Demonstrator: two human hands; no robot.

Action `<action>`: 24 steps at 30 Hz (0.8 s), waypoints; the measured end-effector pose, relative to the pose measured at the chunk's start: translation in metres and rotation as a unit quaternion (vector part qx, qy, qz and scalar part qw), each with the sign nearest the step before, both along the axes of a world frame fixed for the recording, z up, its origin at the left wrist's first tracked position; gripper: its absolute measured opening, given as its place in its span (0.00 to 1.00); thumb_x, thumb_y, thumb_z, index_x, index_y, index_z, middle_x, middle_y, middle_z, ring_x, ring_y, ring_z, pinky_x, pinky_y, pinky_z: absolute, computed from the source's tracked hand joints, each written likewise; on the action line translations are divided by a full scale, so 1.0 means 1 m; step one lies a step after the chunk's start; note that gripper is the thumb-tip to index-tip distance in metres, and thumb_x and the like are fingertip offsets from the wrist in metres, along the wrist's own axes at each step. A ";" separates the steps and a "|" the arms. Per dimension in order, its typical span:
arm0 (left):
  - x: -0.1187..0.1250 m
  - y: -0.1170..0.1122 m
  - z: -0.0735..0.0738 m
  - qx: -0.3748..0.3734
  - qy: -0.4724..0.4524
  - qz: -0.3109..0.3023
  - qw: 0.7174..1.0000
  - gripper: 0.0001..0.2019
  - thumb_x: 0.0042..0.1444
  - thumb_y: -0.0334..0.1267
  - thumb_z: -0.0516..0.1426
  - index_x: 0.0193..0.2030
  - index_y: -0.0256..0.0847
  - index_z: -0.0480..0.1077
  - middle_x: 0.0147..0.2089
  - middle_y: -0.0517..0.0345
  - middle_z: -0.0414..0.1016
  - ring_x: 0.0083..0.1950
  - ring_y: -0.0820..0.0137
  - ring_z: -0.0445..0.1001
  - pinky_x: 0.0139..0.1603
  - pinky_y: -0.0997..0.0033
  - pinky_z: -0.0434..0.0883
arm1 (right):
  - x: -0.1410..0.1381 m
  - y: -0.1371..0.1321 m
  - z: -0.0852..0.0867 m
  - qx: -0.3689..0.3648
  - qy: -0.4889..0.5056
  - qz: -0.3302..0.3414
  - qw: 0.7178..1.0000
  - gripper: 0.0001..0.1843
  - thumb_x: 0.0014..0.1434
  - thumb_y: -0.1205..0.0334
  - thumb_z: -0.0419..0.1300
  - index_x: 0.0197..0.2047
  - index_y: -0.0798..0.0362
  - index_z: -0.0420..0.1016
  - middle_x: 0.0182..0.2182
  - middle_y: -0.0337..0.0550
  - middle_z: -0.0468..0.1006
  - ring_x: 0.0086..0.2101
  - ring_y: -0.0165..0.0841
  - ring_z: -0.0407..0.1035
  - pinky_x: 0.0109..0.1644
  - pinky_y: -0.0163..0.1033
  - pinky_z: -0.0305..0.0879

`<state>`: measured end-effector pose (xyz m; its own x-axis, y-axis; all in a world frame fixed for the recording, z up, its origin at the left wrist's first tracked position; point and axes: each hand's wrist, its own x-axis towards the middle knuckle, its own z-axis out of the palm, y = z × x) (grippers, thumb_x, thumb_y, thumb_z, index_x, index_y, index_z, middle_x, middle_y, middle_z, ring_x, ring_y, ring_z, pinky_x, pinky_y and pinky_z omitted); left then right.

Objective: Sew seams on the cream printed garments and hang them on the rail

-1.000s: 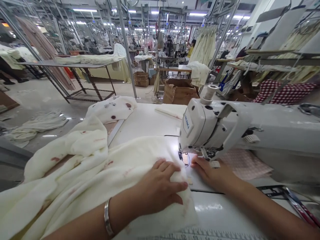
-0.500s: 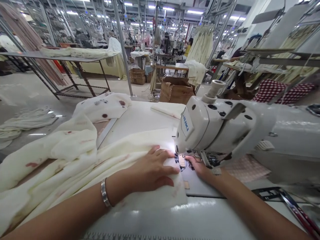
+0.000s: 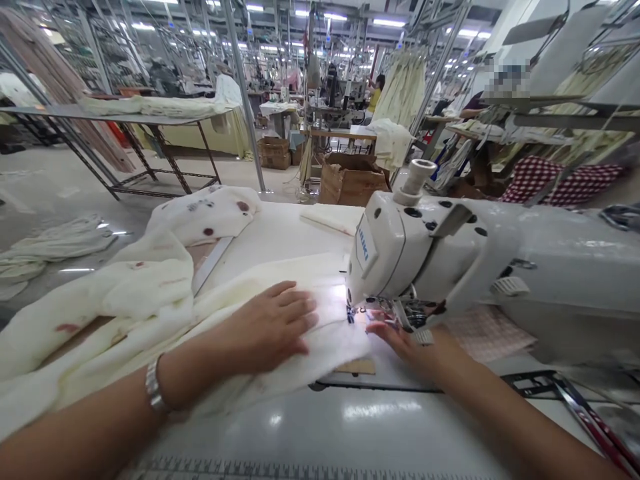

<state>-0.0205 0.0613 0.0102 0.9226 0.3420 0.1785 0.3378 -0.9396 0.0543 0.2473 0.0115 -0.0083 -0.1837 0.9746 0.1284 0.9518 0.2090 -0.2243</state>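
Note:
A white sewing machine (image 3: 395, 247) stands at the right of the worktable, its lamp lighting the needle area. Cream printed fabric (image 3: 320, 347) lies from the left up to the presser foot (image 3: 351, 313). My left hand (image 3: 273, 327) rests flat on this fabric, left of the foot, fingers stretched out and a metal band on the wrist. Just right of the foot, under the machine's head, is my right hand (image 3: 400, 343). Its thumb or forefinger points toward the needle; the other fingers are partly hidden behind machine parts, and I see nothing held.
Scissors or snips with red handles (image 3: 595, 420) lie at the right beside a black metal part (image 3: 530, 385). A ruler strip (image 3: 280, 470) runs along the front edge. Pink checked cloth (image 3: 493, 333) sits behind my right arm. Cardboard boxes (image 3: 353, 181) stand beyond the table.
My left hand has slid left, away from the presser foot, and the fabric's near edge has shifted. My right hand stays beside the needle area.

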 end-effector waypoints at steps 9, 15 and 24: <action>0.036 -0.098 -0.022 -0.202 -0.155 0.107 0.961 0.14 0.57 0.29 0.48 0.47 0.46 0.65 0.44 0.59 0.73 0.49 0.69 0.71 0.64 0.60 0.57 | -0.026 -0.029 0.023 0.047 0.029 0.010 0.998 0.13 0.60 0.59 0.49 0.27 0.50 0.69 0.22 0.38 0.73 0.24 0.33 0.69 0.28 0.37 0.62; 0.038 -0.038 -0.008 -0.113 -0.131 0.101 0.980 0.11 0.56 0.29 0.51 0.46 0.35 0.65 0.53 0.45 0.67 0.58 0.59 0.62 0.62 0.53 0.57 | -0.049 -0.066 0.031 0.098 0.091 0.229 0.964 0.25 0.64 0.50 0.48 0.59 0.56 0.58 0.55 0.52 0.67 0.55 0.36 0.60 0.53 0.38 0.64; 0.039 -0.043 -0.015 -0.091 -0.095 0.108 0.985 0.17 0.58 0.37 0.51 0.55 0.37 0.62 0.61 0.50 0.62 0.61 0.59 0.59 0.60 0.55 0.58 | -0.042 -0.065 0.021 0.195 -0.103 0.245 0.944 0.25 0.59 0.71 0.46 0.60 0.65 0.57 0.58 0.58 0.61 0.60 0.43 0.52 0.60 0.55 0.54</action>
<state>0.0183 0.0185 -0.0044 0.7807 0.5687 0.2590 0.4957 -0.8159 0.2976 0.2057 -0.0533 0.0123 -0.6604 0.6520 0.3726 0.7346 0.6638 0.1403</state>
